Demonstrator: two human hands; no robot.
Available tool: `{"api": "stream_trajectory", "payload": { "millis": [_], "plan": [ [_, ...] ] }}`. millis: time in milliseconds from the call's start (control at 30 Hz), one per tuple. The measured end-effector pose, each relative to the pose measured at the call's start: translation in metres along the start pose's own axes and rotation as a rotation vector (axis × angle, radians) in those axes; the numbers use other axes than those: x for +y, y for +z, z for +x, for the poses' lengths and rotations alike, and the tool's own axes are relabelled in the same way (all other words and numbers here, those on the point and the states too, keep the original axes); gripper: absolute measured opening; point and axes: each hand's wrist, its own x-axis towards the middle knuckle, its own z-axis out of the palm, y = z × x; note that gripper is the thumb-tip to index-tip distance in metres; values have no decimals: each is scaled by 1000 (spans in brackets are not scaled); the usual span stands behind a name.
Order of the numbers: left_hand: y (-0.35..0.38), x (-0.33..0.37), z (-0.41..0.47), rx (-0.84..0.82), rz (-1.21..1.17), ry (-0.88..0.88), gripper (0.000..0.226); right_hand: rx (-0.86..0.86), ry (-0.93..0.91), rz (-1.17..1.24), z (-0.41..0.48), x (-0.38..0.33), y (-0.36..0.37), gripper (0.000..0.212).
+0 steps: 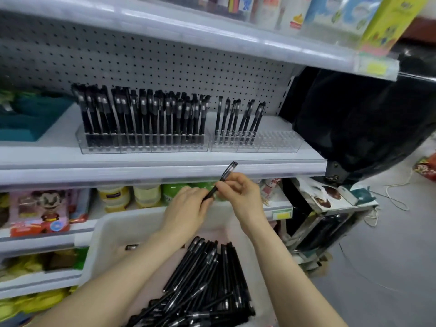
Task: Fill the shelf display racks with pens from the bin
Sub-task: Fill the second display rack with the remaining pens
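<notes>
Both hands hold one black pen (pixel 227 172) tilted up to the right, just below the shelf edge. My left hand (pixel 188 206) grips its lower end and my right hand (pixel 240 192) pinches its middle. Below my arms a white bin (pixel 111 234) holds a heap of black pens (pixel 207 286). On the shelf stand two clear display racks: the left rack (pixel 141 143) is packed with upright pens, and the right rack (pixel 271 142) has several pens on its left side with bare holes on the right.
The white shelf edge (pixel 165 169) runs just above my hands. A loose pen cap (pixel 132 247) lies in the bin. Teal boxes (pixel 28 119) sit at the shelf's left. A black bag (pixel 363 119) hangs right of the shelf. Packaged goods fill the lower shelves.
</notes>
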Motion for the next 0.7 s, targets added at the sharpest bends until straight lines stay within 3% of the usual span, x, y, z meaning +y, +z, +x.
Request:
{"api": "stream_trajectory", "payload": {
  "millis": [167, 333, 500, 700],
  "plan": [
    [-1, 18, 48, -41, 46, 58, 32, 120, -29, -30, 33, -16, -32, 15],
    [-2, 35, 110, 21, 158, 80, 46, 257, -148, -240, 82, -50, -78, 5],
    [12, 37, 153, 19, 320, 127, 52, 381, -293, -430, 138, -80, -110, 8],
    [28, 30, 158, 45, 389, 98, 60, 361, -338, -468, 188, -87, -112, 20]
  ]
}}
